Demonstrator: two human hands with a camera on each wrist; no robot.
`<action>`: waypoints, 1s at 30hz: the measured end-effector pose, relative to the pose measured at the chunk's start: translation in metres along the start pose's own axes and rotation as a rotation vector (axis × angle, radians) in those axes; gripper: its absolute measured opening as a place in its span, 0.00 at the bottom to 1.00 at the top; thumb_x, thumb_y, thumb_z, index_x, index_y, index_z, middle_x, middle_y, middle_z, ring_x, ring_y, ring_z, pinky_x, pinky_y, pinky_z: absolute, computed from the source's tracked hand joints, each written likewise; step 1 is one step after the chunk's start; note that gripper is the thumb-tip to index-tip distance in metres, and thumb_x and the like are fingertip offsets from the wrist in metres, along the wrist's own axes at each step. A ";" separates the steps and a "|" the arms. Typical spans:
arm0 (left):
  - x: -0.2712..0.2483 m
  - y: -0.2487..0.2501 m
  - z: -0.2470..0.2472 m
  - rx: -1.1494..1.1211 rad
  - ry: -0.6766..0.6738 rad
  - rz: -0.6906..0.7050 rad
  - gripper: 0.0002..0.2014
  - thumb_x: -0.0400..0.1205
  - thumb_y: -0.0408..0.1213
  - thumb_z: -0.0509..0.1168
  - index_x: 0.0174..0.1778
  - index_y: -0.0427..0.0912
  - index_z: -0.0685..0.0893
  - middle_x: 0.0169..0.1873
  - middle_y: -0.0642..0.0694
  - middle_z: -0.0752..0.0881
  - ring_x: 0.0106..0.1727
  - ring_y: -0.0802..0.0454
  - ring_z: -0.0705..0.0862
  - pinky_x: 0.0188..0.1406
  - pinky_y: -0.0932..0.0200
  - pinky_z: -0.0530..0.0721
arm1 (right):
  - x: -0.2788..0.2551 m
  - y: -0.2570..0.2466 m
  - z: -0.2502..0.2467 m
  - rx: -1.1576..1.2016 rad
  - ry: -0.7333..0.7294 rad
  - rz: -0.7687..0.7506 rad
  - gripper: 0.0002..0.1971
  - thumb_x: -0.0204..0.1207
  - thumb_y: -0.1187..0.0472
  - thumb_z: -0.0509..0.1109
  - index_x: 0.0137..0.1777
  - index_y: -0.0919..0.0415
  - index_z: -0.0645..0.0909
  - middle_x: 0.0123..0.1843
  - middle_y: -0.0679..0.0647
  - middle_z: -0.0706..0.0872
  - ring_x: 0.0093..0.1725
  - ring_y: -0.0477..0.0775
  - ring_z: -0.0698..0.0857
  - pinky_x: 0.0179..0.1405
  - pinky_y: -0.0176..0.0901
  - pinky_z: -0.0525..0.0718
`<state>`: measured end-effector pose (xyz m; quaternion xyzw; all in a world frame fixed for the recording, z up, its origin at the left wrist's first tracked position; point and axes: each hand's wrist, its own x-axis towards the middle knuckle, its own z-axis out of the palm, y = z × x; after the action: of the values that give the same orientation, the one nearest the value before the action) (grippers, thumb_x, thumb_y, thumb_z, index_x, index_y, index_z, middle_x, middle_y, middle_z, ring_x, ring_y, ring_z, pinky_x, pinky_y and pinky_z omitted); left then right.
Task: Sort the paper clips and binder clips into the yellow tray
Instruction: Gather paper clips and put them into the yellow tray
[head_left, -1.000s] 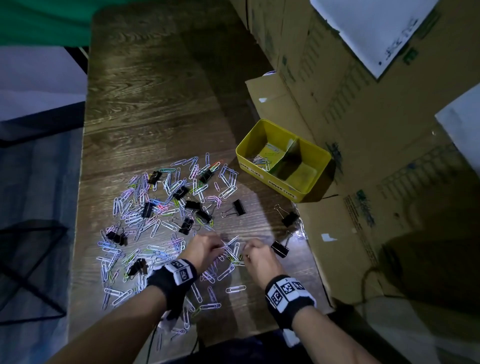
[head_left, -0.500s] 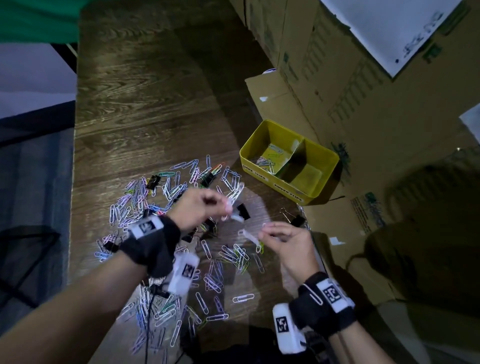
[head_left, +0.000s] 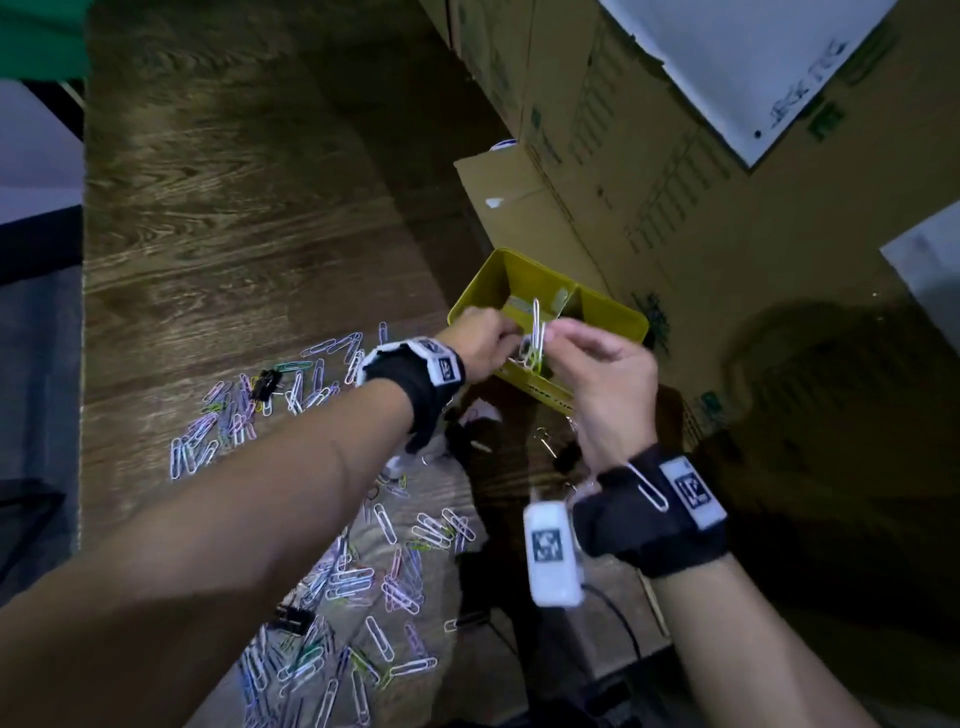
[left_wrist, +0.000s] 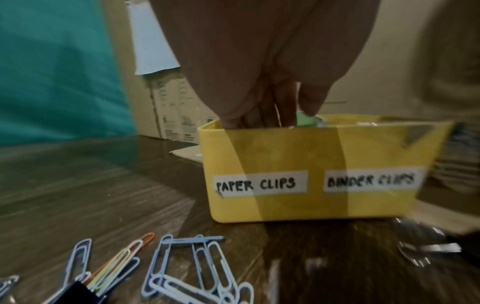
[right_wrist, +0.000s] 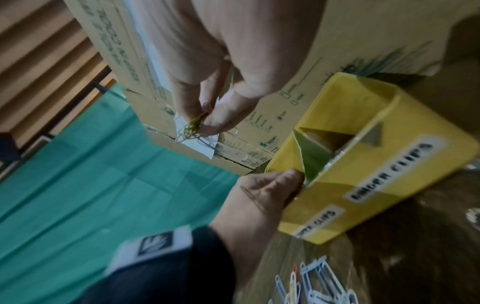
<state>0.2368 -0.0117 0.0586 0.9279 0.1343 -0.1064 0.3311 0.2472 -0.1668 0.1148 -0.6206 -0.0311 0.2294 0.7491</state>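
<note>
The yellow tray (head_left: 613, 313) stands at the table's right side, its front wall (left_wrist: 285, 207) labelled PAPER CLIPS on the left and BINDER CLIPS on the right. Both hands hover over the paper-clip compartment. My right hand (head_left: 553, 332) pinches a bunch of paper clips (head_left: 537, 340), seen dangling in the right wrist view (right_wrist: 193, 126). My left hand (head_left: 506, 332) has its bunched fingertips (left_wrist: 233, 117) dipped inside the compartment, with a thin clip wire showing between them. Loose paper clips (head_left: 395, 577) and black binder clips (head_left: 266, 383) lie scattered on the wooden table.
Cardboard boxes (head_left: 675, 182) form a wall right behind and beside the tray. A flattened cardboard flap (head_left: 509, 208) lies behind it. One paper clip (head_left: 647, 488) clings to my right wristband. The table's left edge (head_left: 83, 364) drops off to the floor.
Both hands rose from the pile near the front edge and moved right and away to the tray, carrying paper clips. The left hand's fingers now reach into the paper-clip compartment.
</note>
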 end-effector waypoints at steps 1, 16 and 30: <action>-0.006 -0.001 0.004 0.021 -0.051 0.053 0.11 0.82 0.41 0.62 0.43 0.37 0.83 0.38 0.37 0.86 0.44 0.36 0.83 0.42 0.52 0.79 | 0.012 -0.001 0.005 -0.028 0.025 -0.004 0.12 0.68 0.75 0.75 0.34 0.56 0.89 0.37 0.50 0.91 0.42 0.49 0.87 0.43 0.37 0.85; -0.069 -0.025 0.033 0.207 0.061 0.381 0.07 0.81 0.35 0.61 0.49 0.38 0.83 0.46 0.41 0.84 0.52 0.45 0.80 0.62 0.54 0.72 | 0.070 0.053 0.020 -1.110 -0.315 -0.018 0.12 0.72 0.56 0.75 0.56 0.52 0.87 0.49 0.54 0.91 0.49 0.50 0.88 0.57 0.47 0.85; -0.241 -0.037 0.089 0.285 -0.948 0.045 0.13 0.79 0.34 0.59 0.28 0.44 0.69 0.26 0.45 0.74 0.30 0.47 0.74 0.28 0.65 0.74 | -0.087 0.133 -0.038 -1.187 -1.382 0.684 0.11 0.76 0.54 0.73 0.46 0.63 0.87 0.36 0.52 0.89 0.23 0.35 0.82 0.25 0.27 0.81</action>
<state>-0.0113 -0.0848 0.0385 0.8161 -0.0670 -0.5268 0.2280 0.1418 -0.2180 0.0015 -0.6013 -0.3926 0.6955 0.0238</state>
